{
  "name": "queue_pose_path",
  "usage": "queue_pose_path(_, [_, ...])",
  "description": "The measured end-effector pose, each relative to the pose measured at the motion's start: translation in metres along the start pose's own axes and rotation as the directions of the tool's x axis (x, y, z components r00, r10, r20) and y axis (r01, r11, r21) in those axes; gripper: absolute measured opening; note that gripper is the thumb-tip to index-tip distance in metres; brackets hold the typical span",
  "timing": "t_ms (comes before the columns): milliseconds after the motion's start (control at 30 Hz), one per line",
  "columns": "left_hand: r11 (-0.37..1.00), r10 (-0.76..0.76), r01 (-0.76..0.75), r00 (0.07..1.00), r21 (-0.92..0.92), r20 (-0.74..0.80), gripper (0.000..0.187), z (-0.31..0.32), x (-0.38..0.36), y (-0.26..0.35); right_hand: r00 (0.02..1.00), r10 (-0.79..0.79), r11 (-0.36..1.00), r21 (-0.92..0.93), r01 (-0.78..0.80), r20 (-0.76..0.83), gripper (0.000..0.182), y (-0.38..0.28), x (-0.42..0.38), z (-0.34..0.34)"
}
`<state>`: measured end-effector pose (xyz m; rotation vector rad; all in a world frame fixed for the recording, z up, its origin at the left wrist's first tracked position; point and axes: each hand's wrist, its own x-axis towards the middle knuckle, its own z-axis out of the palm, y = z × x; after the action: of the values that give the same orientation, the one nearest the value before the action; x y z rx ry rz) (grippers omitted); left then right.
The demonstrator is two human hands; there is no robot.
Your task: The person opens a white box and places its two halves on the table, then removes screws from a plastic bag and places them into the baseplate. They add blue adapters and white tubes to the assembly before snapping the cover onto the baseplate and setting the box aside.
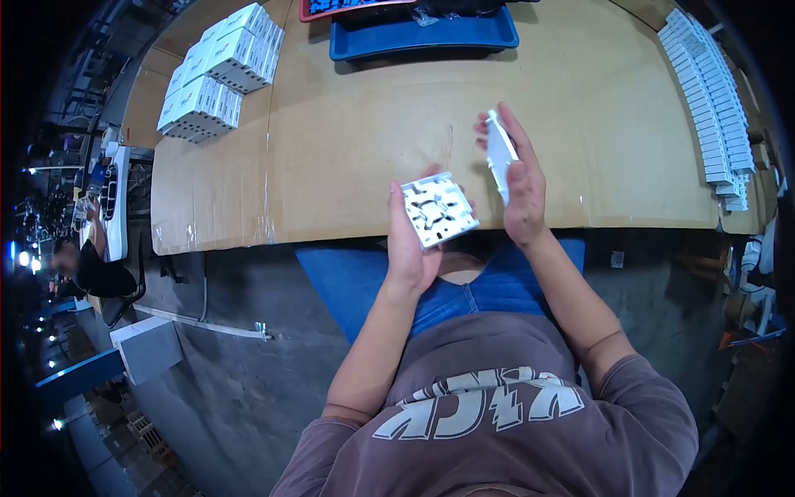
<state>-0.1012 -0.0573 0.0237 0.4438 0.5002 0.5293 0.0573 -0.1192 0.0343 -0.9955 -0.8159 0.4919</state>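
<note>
My left hand [407,248] holds a square white plastic base plate [437,209] with cut-outs and ribs on its upturned face, just above the near edge of the table. My right hand [522,178] grips a white plastic cover [500,157] edge-on, a little to the right of and above the base plate. The two parts are apart, not touching. Both hands hover over the cardboard-covered table [348,157].
Stacks of small white boxes [217,74] sit at the far left of the table. A long row of white parts [710,108] runs down the right side. A blue tray [422,35] lies at the far edge. Another person [91,265] sits far left.
</note>
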Motion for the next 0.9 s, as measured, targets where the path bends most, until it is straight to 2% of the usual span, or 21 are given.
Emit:
queue_pose_path(100, [0.955,0.28,-0.269,0.957,0.122,-0.082,0.065,-0.001,0.023,0.007,0.999,-0.033,0.948,-0.316,0.045,0.042,0.058,0.02,0.018,-0.019])
queue_pose_path(133, [0.917,0.356,-0.328,0.93,0.229,-0.094,0.058,-0.005,0.03,0.009,0.996,-0.085,0.922,-0.381,0.073,-0.015,0.037,0.021,0.022,-0.016])
queue_pose_path(167, [0.83,0.437,-0.382,0.898,0.405,-0.049,0.056,-0.011,0.035,0.01,0.994,-0.093,0.869,-0.484,0.108,0.056,0.033,0.021,0.025,-0.019])
queue_pose_path(233, [0.558,0.567,-0.449,0.82,0.698,0.075,0.051,-0.021,0.043,0.014,0.977,-0.08,0.727,-0.659,0.192,0.196,0.025,0.026,0.027,-0.034])
queue_pose_path(267, [0.478,0.59,-0.462,0.799,0.747,0.116,0.046,-0.022,0.038,0.017,0.968,-0.047,0.735,-0.648,0.202,0.248,0.018,0.027,0.025,-0.038])
queue_pose_path(367, [0.27,0.656,-0.372,0.747,0.888,0.113,0.044,-0.043,0.025,0.023,0.847,0.111,0.596,-0.717,0.361,0.519,0.019,0.022,0.015,-0.057])
queue_pose_path(400, [0.026,0.717,-0.294,0.672,0.956,0.187,0.04,-0.053,0.022,0.025,0.832,0.162,0.6,-0.722,0.344,0.531,0.02,0.015,0.01,-0.058])
queue_pose_path(467, [-0.196,0.646,-0.205,0.709,0.959,0.284,0.038,-0.054,0.002,0.037,0.793,0.265,0.603,-0.736,0.308,0.549,0.023,-0.004,0.0,-0.058])
queue_pose_path(500, [-0.306,0.603,-0.162,0.729,0.938,0.323,0.037,-0.056,-0.007,0.041,0.792,0.247,0.585,-0.737,0.337,0.558,0.026,-0.007,-0.005,-0.059])
queue_pose_path(567, [-0.336,0.437,-0.199,0.833,0.921,0.339,0.039,-0.058,-0.019,0.043,0.788,0.215,0.55,-0.738,0.39,0.577,0.032,-0.012,-0.013,-0.061])
queue_pose_path(600, [-0.35,0.349,-0.21,0.875,0.913,0.335,0.039,-0.054,-0.024,0.044,0.783,0.249,0.558,-0.745,0.365,0.57,0.037,-0.011,-0.017,-0.064])
queue_pose_path(667, [-0.409,0.205,-0.212,0.926,0.888,0.316,0.046,-0.05,-0.026,0.041,0.785,0.236,0.544,-0.747,0.382,0.573,0.038,-0.01,-0.018,-0.062])
queue_pose_path(800, [-0.486,0.17,-0.213,0.928,0.847,0.331,0.057,-0.045,0.003,0.038,0.829,0.191,0.503,-0.778,0.377,0.526,0.04,0.014,0.008,-0.06])
queue_pose_path(900, [-0.472,0.258,-0.205,0.898,0.857,0.356,0.057,-0.037,0.047,0.043,0.887,0.169,0.501,-0.812,0.298,0.43,0.037,0.039,0.044,-0.05])
